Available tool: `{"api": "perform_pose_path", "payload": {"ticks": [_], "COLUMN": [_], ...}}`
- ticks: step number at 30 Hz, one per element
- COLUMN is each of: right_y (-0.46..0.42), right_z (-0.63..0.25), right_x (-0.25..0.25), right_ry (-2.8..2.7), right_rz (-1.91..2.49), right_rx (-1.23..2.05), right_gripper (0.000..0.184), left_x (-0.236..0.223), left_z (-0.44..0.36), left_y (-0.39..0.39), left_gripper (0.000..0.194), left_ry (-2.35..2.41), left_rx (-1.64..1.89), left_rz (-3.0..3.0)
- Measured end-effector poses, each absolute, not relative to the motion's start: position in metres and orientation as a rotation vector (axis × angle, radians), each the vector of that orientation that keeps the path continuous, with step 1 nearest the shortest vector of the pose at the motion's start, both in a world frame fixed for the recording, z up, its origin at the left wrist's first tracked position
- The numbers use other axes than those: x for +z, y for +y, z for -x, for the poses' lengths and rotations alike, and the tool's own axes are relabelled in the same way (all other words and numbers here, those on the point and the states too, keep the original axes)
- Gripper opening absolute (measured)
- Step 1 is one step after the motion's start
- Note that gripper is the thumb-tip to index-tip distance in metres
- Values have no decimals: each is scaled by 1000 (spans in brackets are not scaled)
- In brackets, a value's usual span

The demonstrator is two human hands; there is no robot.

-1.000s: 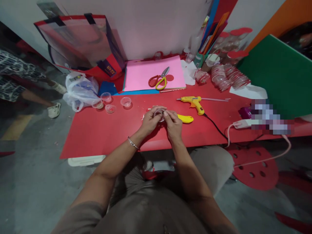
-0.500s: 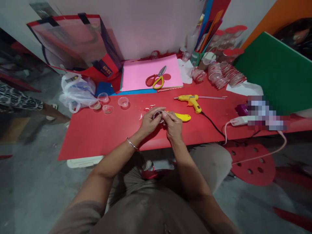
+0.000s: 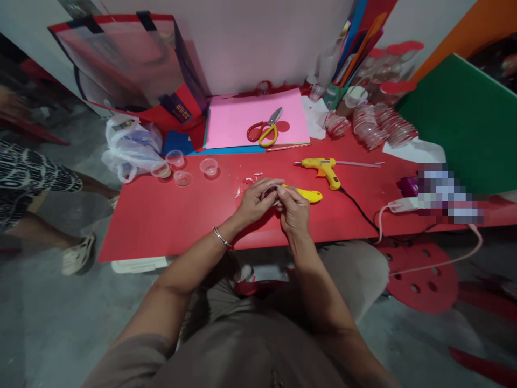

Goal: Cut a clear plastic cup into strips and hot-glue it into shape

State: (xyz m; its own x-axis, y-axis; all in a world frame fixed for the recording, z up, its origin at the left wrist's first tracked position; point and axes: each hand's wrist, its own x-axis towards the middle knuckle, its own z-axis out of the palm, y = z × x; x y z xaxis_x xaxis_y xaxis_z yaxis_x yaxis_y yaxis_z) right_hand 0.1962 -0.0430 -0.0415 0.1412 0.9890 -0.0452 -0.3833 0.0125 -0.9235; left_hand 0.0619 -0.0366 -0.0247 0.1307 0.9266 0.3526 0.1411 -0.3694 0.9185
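Both my hands meet above the red table [image 3: 161,226], closed round a small clear plastic cup [image 3: 270,189] that they mostly cover. My left hand [image 3: 256,202] wraps the cup from the left side. On the other side, the fingers of my right hand [image 3: 295,209] pinch at its rim. A yellow tool [image 3: 310,195] lies just behind my right hand, its left end hidden. White scraps [image 3: 238,191] are scattered beyond my left hand. Farther right rests a yellow hot glue gun [image 3: 321,166] with a glue stick in its back.
Scissors [image 3: 267,129] lie on pink sheets [image 3: 230,116]. Several clear cups [image 3: 209,168] stand left, beside a white plastic bag [image 3: 135,148]. Stacked cups [image 3: 367,126] and a green board [image 3: 456,124] are at right. A person's leg [image 3: 44,231] is left of the table.
The view has shifted slightly, so the table's things sit a little farther right. At left, the person's leg and shoe have come further into view. Both hands keep hold of the cup.
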Motion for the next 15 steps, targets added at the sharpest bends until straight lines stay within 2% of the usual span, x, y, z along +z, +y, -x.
{"api": "perform_pose_path", "payload": {"ticks": [5, 11, 15], "right_y": [-42, -42, -44], "right_z": [-194, -189, -190], "right_x": [-41, -40, -42], "right_ry": [-805, -939, -1007], "right_rz": [1032, 1025, 1019], "right_rx": [1238, 1198, 1146], "right_gripper": [35, 33, 31], "left_x": [-25, -21, -17], "left_z": [-65, -68, -68], "left_y": [-37, -39, -41], "left_gripper": [26, 28, 28], "left_ry": [1043, 1093, 1074], "left_rx": [1300, 1305, 1321], "left_rz": [-1625, -1235, -1224]}}
